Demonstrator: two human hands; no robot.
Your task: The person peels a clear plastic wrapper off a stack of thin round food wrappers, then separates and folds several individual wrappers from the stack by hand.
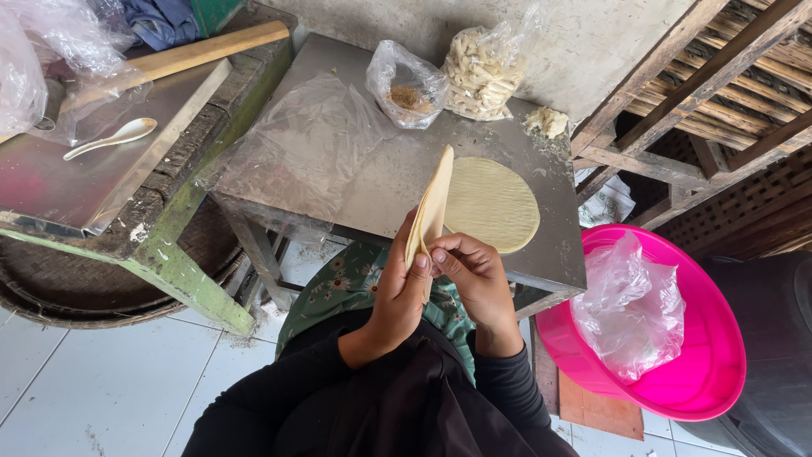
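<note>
Both hands are up in front of the chest, working one thin, pale yellow round wrapper of dough (433, 207) that stands on edge between them. The left hand (397, 292) is closed around its lower end, thumb pressed flat on the sheet; the right hand (475, 275) pinches the same lower edge from the other side, fingers curled in tight. The sheet looks folded or doubled over, its top corner rising just above the grey metal tabletop (381, 182). Lying flat on that tabletop, just beyond the hands, is a stack of round pale yellow wrappers (495, 205), so there are more to go, though how many lie in the pile I cannot tell. At the table's far edge sit a clear plastic bag with brown filling (408, 87) and, touching it, a clear plastic bag of pale strips (484, 72); a small heap of pale crumbs (547, 122) lies near the corner. A loose clear plastic sheet (300, 144) covers the table's left part. To the right and lower, a bright pink round plastic basin (719, 355) holds only a crumpled clear plastic bag (630, 309); no finished pieces show anywhere, so I judge the work early. On the steel-topped bench at left rests a white plastic spoon (114, 138).
</note>
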